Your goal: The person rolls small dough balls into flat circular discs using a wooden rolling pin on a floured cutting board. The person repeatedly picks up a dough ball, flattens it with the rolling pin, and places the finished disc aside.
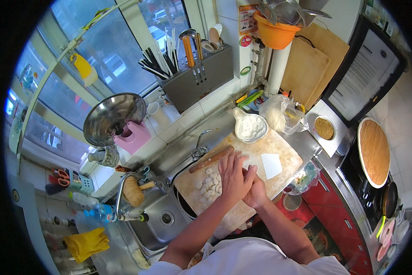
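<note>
My left hand (235, 175) and my right hand (255, 190) meet over the middle of a floured wooden board (223, 220). The left hand's fingers are extended and slightly blurred, its palm side against the right hand. Whether anything lies between the palms is hidden. Small flattened dough pieces (209, 184) lie in a cluster just left of my left hand. Behind them a wooden rolling pin (211, 160) lies slantwise. A white scoop-shaped bowl of flour (250, 128) stands at the board's back. A white flat scraper (271, 166) lies to the right of my hands.
At the left is a steel sink (166, 218) with a faucet (118, 196). Behind the board are a small tap (200, 147) and a plastic bag (283, 113). At the right stand a bowl of yellowish filling (324, 128) and a stove with a round wooden lid (374, 153).
</note>
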{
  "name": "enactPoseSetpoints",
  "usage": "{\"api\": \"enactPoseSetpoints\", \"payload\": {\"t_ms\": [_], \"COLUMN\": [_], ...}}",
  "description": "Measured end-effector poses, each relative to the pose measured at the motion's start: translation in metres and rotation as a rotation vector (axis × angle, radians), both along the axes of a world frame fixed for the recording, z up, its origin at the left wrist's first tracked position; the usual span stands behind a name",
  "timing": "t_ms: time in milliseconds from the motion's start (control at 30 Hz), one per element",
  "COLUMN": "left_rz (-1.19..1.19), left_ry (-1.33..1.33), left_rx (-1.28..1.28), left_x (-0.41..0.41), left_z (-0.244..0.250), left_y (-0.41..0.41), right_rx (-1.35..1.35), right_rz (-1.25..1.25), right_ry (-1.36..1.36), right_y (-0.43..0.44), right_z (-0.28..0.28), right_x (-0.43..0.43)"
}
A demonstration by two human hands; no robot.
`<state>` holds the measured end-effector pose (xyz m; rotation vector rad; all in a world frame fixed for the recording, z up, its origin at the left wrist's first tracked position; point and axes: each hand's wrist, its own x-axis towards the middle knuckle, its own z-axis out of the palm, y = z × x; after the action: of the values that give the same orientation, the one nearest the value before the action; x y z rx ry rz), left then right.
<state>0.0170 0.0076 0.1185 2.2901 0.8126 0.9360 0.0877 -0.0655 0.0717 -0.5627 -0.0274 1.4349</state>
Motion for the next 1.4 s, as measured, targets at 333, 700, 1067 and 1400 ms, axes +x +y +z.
{"api": "enactPoseSetpoints", "payload": {"t_ms": [333, 700, 1067, 1400], "left_rz": [-0.375, -0.502, -0.451, -0.444], "left_ry": [-0.315, -0.328, -0.550, -0.239], "left_rx": [-0.577, -0.321, -0.520, -0.246], "left_x": [0.015, 0.003, 0.018, 0.022], "left_z": [0.007, 0.014, 0.007, 0.024], "left_y": [-0.010, -0.016, -0.019, 0.020], "right_rx": [0.030, 0.080, 0.051, 0.022], "right_rz": [-0.190, -0.282, -0.308, -0.241], "right_ry": [-0.893, -0.751, -0.979, -0.616], "right_y": [0.016, 0.026, 0.038, 0.021], "right_z": [0.019, 0.038, 0.059, 0.060], "right_x": [-0.003, 0.012, 0.022, 0.000]}}
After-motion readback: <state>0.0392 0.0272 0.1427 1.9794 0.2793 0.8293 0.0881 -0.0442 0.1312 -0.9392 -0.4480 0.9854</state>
